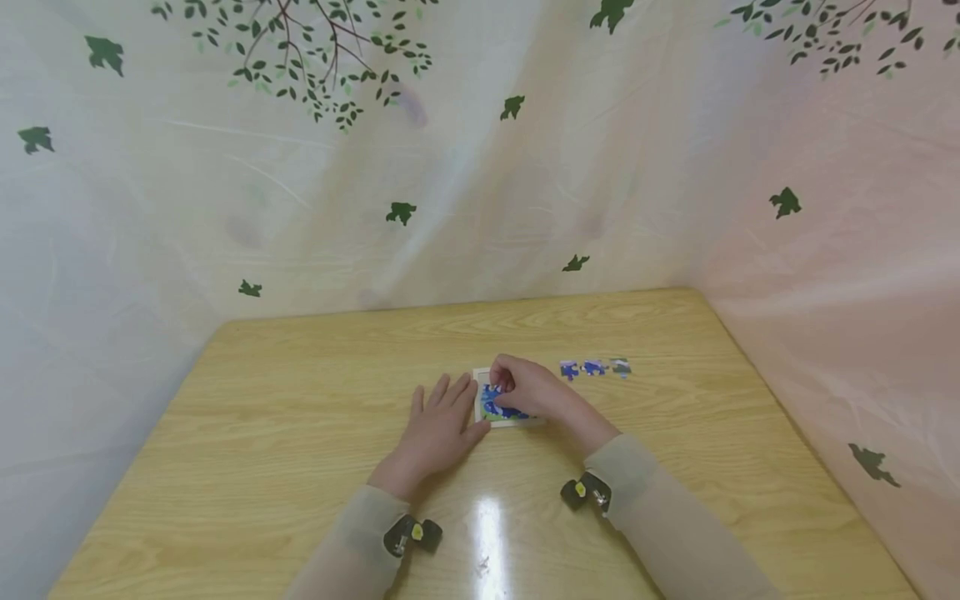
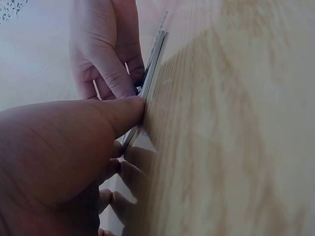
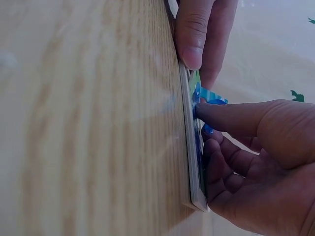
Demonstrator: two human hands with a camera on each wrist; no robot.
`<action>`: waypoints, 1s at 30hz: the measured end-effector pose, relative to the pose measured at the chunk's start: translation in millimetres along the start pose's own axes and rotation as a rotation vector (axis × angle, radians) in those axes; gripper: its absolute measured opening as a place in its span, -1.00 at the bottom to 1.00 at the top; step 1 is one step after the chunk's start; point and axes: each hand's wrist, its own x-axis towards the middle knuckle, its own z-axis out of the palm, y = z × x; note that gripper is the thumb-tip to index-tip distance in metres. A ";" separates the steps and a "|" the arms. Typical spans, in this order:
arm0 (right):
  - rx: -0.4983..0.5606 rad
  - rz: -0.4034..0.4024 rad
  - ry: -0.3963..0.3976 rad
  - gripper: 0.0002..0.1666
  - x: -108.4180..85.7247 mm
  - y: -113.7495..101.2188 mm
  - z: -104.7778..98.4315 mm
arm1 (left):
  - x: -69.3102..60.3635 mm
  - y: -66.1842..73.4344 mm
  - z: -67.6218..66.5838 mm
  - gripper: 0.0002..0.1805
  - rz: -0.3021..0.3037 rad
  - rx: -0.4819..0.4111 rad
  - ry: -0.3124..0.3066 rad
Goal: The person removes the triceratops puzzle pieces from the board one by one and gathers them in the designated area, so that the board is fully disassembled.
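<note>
A small jigsaw puzzle board (image 1: 513,424) with a pale rim and a blue and green picture lies on the table. My right hand (image 1: 528,388) is over it, thumb and fingers pinching a blue puzzle piece (image 3: 214,97) that stands tilted up from the board. In the head view the fingers mostly hide this piece. My left hand (image 1: 442,429) lies spread with straight fingers at the board's left side. Its thumb (image 3: 191,55) touches the near left corner of the rim.
To the right of the board, three loose puzzle pieces, a blue one (image 1: 569,369), another blue one (image 1: 594,367) and a greyish one (image 1: 620,367), lie in a row on the wooden table (image 1: 300,433). A leaf-printed curtain (image 1: 465,167) hangs behind the table.
</note>
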 end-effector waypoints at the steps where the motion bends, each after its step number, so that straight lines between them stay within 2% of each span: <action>1: 0.000 -0.003 -0.001 -0.72 -0.1 -0.5 0.1 | 0.0 0.0 -0.3 -0.19 0.000 -0.002 -0.001; 9: -0.012 -0.007 0.000 -0.70 0.0 -2.5 2.6 | 0.3 -1.0 -0.4 -0.19 -0.007 0.005 -0.014; 18: 0.094 0.015 0.067 -0.79 -3.0 1.5 -1.4 | -0.5 0.5 -1.3 -0.18 -0.011 0.002 -0.019; 25: 0.176 0.019 0.133 -0.83 -9.9 10.6 -15.6 | -0.4 1.1 -0.8 -0.18 -0.014 0.005 -0.019; 30: 0.166 0.033 0.171 -0.83 -20.4 20.2 -29.7 | -1.0 1.0 -1.3 -0.17 -0.017 0.008 -0.021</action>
